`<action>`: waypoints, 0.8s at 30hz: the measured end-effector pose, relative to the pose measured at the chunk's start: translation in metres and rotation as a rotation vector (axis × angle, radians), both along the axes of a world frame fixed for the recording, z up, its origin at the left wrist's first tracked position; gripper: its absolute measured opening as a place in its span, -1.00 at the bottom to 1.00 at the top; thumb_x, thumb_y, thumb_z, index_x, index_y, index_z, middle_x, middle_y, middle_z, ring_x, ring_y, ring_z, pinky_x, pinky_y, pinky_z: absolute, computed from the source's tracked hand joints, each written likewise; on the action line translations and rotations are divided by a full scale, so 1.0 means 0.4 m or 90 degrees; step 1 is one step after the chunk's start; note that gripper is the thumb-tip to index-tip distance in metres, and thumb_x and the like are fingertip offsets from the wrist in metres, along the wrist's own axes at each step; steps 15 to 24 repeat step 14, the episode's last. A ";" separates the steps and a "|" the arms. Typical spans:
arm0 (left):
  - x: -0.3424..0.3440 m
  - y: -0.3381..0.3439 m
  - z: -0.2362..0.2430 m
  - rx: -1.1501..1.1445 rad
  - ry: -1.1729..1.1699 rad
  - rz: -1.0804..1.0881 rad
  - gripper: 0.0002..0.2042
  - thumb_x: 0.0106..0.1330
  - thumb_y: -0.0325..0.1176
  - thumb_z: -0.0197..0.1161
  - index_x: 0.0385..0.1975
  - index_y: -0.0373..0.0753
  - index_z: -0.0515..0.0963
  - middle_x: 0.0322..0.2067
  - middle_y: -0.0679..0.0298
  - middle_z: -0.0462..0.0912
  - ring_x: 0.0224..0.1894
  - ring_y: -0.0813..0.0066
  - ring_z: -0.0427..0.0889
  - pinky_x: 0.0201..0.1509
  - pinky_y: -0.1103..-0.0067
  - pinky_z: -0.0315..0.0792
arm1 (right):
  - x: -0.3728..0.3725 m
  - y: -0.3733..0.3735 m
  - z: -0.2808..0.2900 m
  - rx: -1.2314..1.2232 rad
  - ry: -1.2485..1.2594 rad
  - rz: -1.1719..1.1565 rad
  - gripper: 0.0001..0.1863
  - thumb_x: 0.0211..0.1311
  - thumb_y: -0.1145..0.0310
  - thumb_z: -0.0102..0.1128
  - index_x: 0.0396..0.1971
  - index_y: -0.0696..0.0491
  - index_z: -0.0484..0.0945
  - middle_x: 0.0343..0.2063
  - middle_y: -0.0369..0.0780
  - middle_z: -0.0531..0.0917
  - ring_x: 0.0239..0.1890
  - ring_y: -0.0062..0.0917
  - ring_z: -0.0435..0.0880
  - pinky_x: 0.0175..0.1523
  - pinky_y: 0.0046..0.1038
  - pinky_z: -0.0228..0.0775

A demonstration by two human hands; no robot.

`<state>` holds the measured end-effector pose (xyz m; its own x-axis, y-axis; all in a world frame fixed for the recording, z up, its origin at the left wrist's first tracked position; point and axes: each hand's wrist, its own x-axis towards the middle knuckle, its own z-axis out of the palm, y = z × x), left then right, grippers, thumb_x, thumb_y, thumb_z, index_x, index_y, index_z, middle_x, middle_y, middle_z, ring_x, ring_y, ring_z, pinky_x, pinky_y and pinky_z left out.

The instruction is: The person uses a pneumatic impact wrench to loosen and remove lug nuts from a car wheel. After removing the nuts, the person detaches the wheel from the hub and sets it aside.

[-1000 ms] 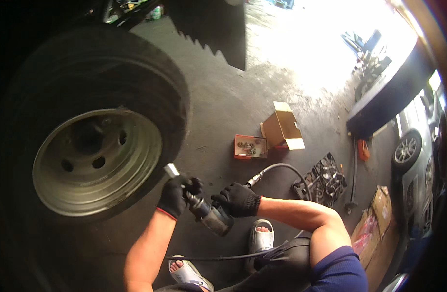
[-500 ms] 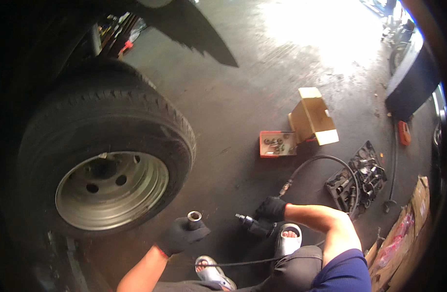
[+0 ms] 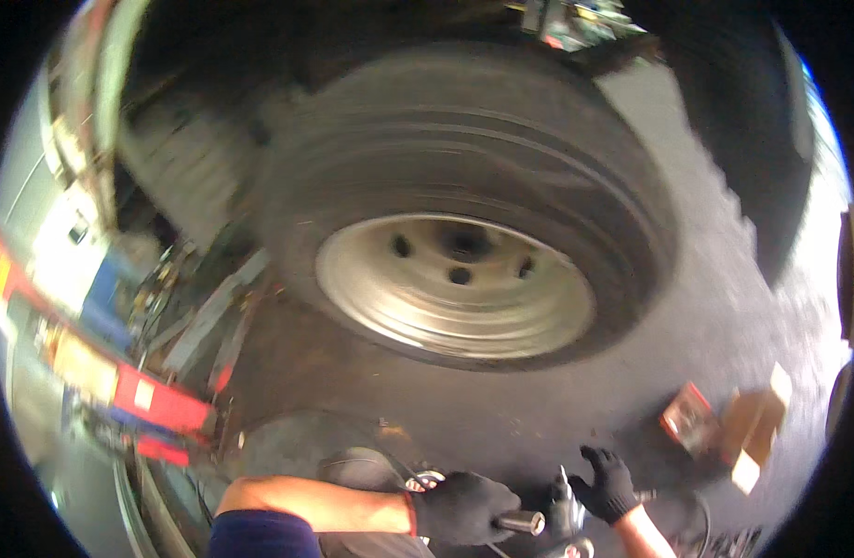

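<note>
In a black glove, my left hand (image 3: 460, 510) is closed around a metal socket (image 3: 522, 523), its open end pointing right. Just to the right is an impact wrench (image 3: 567, 513), its drive tip pointing away from me. My right hand (image 3: 606, 484), also gloved in black, is beside the wrench with its fingers spread; whether the palm touches the tool is unclear. Ahead of both hands stands a large tyre (image 3: 622, 307) on a silver steel wheel rim (image 3: 539, 321) with several round holes.
On the floor at right are a red-edged tray (image 3: 689, 418) of small metal parts and an open cardboard box (image 3: 757, 423). An air hose (image 3: 704, 521) curves near my right forearm. Red equipment (image 3: 157, 398) and metal bars (image 3: 208, 321) lie at left.
My view has swung left, bringing the wheel to the middle. My right hand has opened from its grip on the impact wrench. The socket stays in my left hand, now closer to the wrench.
</note>
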<state>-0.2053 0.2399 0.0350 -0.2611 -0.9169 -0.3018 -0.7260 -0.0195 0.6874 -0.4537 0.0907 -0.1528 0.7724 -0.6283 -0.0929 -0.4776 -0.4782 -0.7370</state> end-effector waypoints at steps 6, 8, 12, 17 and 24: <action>0.058 0.035 0.026 -0.231 -0.020 0.085 -0.78 0.09 -0.14 0.44 -0.48 -0.15 0.66 -0.49 0.08 0.68 -0.39 -0.01 0.72 -0.30 0.11 0.57 | 0.139 -0.047 0.166 -0.003 0.034 0.190 -0.47 0.25 0.24 0.49 0.17 0.14 0.65 0.06 -0.02 0.76 0.16 -0.15 0.71 0.29 -0.17 0.55; 0.082 0.053 0.048 -0.249 -0.029 0.107 -0.78 0.08 -0.14 0.44 -0.47 -0.15 0.68 -0.49 0.07 0.68 -0.39 -0.03 0.72 -0.30 0.11 0.58 | 0.204 -0.027 0.213 0.037 0.091 0.226 -0.48 0.21 0.26 0.50 0.14 0.16 0.67 0.06 0.01 0.75 0.17 -0.13 0.70 0.32 -0.18 0.54; 0.133 0.146 0.082 -0.208 0.074 0.229 -0.76 0.14 -0.12 0.45 -0.35 -0.14 0.70 -0.41 0.02 0.71 -0.32 -0.09 0.73 -0.21 0.14 0.59 | 0.345 0.052 0.333 0.183 0.148 0.391 -0.34 0.20 0.33 0.52 0.32 0.12 0.55 0.19 0.01 0.69 0.17 -0.22 0.72 0.24 -0.30 0.59; 0.166 0.189 0.091 -0.100 0.154 0.297 -0.72 0.18 -0.09 0.45 -0.24 -0.13 0.71 -0.31 0.02 0.75 -0.22 -0.09 0.76 -0.10 0.16 0.59 | 0.374 0.086 0.486 0.438 0.280 0.266 -0.26 0.25 0.32 0.53 0.43 -0.02 0.46 0.26 -0.01 0.65 0.23 -0.17 0.68 0.26 -0.28 0.60; 0.166 0.189 0.091 -0.100 0.154 0.297 -0.72 0.18 -0.09 0.45 -0.24 -0.13 0.71 -0.31 0.02 0.75 -0.22 -0.09 0.76 -0.10 0.16 0.59 | 0.374 0.086 0.486 0.438 0.280 0.266 -0.26 0.25 0.32 0.53 0.43 -0.02 0.46 0.26 -0.01 0.65 0.23 -0.17 0.68 0.26 -0.28 0.60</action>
